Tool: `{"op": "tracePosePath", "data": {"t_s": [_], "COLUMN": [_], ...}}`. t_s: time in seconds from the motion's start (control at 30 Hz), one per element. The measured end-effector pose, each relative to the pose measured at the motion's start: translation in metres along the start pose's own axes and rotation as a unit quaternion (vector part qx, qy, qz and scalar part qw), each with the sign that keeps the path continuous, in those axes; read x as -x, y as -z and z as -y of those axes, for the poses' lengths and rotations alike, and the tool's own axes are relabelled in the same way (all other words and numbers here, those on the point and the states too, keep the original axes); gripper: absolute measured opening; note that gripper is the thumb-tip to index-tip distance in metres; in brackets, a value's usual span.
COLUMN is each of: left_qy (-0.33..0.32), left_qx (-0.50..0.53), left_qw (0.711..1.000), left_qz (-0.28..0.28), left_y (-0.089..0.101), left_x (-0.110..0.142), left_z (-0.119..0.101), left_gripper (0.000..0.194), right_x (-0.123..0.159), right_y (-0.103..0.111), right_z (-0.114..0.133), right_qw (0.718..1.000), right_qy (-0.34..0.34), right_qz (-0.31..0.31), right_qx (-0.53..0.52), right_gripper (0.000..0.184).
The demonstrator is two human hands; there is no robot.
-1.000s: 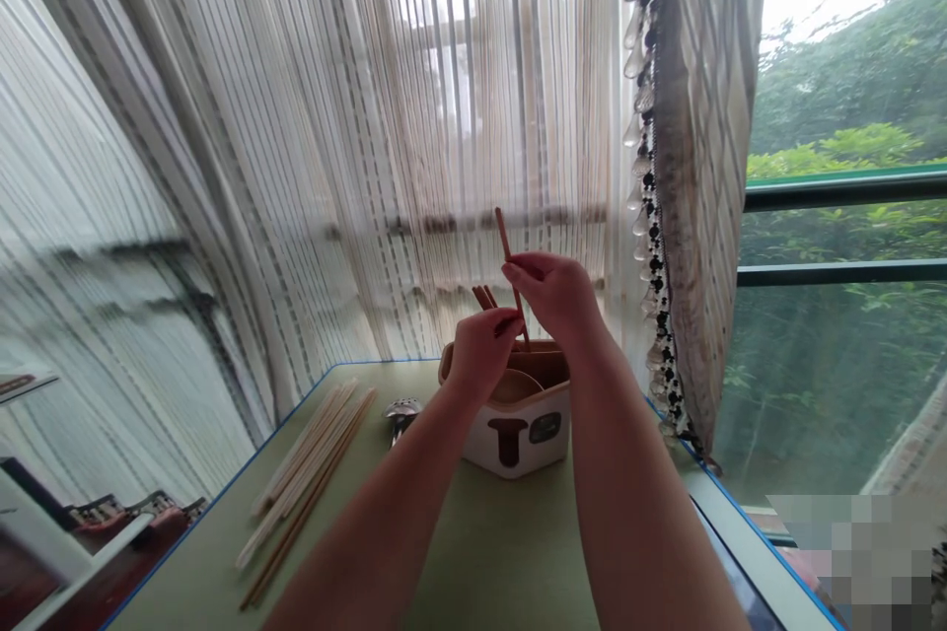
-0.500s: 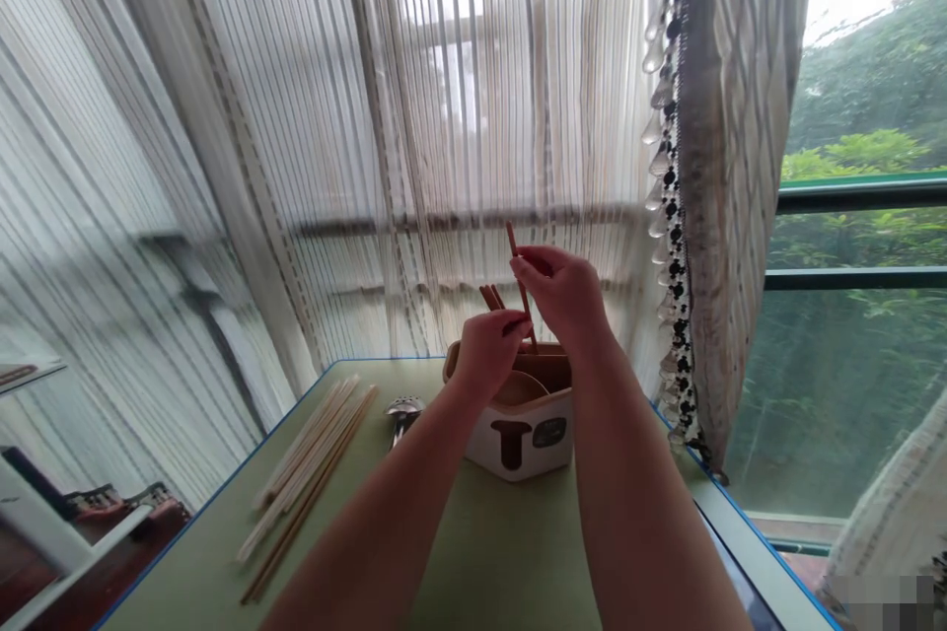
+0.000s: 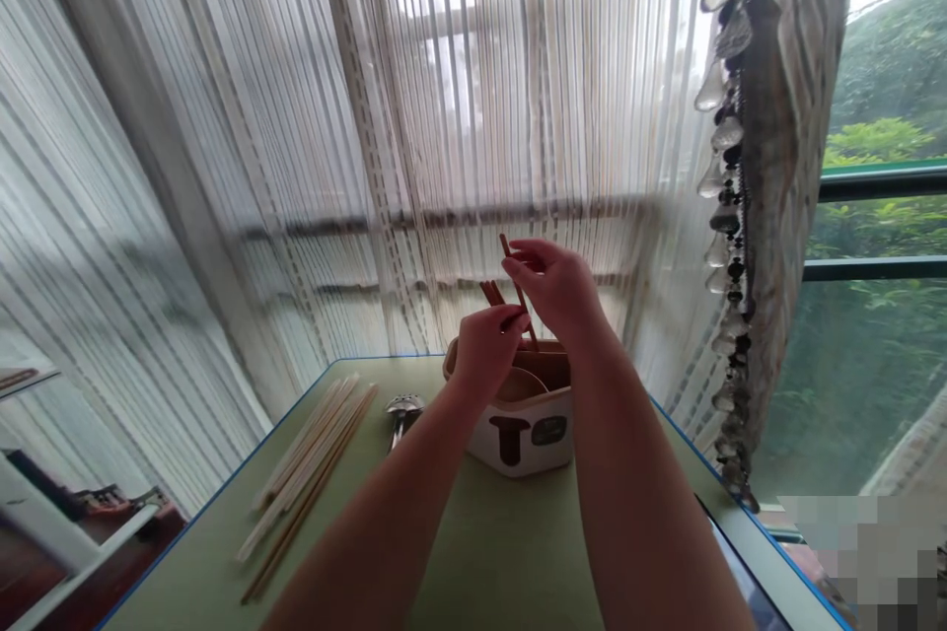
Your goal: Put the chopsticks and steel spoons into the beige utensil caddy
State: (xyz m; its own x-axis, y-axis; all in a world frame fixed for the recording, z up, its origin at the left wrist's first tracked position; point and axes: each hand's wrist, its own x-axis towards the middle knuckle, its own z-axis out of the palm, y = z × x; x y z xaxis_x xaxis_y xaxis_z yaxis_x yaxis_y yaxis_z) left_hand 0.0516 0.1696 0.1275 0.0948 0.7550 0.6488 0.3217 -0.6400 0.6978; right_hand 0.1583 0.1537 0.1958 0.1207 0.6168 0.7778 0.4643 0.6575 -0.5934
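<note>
My right hand (image 3: 558,281) pinches a brown chopstick (image 3: 521,296) near its top, with the lower end slanting down into a holder. Lower and to the left, my left hand (image 3: 489,347) has its thumb and fingers pressed together on the lower part of that chopstick. Several more brown chopsticks (image 3: 491,293) stick up just behind my left hand; it hides their lower parts. Beneath both hands stands a white utensil holder (image 3: 484,436) with a brown inside and a printed dark pattern. A round-edged brown divider (image 3: 522,385) shows in its opening.
Left on the green table (image 3: 510,552) lies a bunch of long light wooden chopsticks (image 3: 315,463). Beside them is a slotted metal spoon (image 3: 403,405), partly behind my left forearm. A curtain (image 3: 473,158) hangs behind the table, with a beaded trim (image 3: 729,217) at right.
My right hand and its chopstick have moved slightly down and left. My left hand stays almost in place. The curtain edge sits farther right in view.
</note>
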Motion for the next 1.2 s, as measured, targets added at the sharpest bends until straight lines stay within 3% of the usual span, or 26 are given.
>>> {"op": "tracePosePath", "data": {"t_s": [0.2, 0.43, 0.67, 0.8, 1.03, 1.2], "left_qy": [0.01, 0.061, 0.027, 0.042, 0.096, 0.107], "left_qx": [-0.081, 0.083, -0.018, -0.052, 0.04, 0.129], "left_qw": [0.996, 0.995, 0.999, 0.997, 0.978, 0.97], "left_qz": [0.03, 0.006, 0.014, -0.038, -0.18, -0.177], "left_y": [-0.004, -0.011, -0.011, -0.009, -0.004, -0.006], "left_x": [0.001, 0.006, 0.014, 0.018, 0.015, 0.011], "left_z": [-0.002, -0.015, -0.025, -0.031, -0.028, -0.023], "left_gripper": [0.017, 0.017, 0.015, 0.015, 0.019, 0.025], "right_x": [0.0, 0.004, 0.008, 0.009, 0.009, 0.011], "right_y": [0.003, 0.014, 0.019, 0.025, 0.026, 0.025], "right_z": [-0.005, 0.0, 0.001, 0.004, -0.002, -0.002], "right_qw": [0.999, 0.999, 0.999, 0.998, 0.999, 0.998], "right_qy": [0.017, 0.022, 0.02, 0.005, -0.018, -0.037], "right_qz": [-0.006, 0.005, 0.011, 0.007, 0.007, 0.032], "right_qx": [0.031, 0.023, 0.049, 0.06, 0.048, 0.036], "right_gripper": [0.028, 0.029, 0.026, 0.024, 0.028, 0.028]}}
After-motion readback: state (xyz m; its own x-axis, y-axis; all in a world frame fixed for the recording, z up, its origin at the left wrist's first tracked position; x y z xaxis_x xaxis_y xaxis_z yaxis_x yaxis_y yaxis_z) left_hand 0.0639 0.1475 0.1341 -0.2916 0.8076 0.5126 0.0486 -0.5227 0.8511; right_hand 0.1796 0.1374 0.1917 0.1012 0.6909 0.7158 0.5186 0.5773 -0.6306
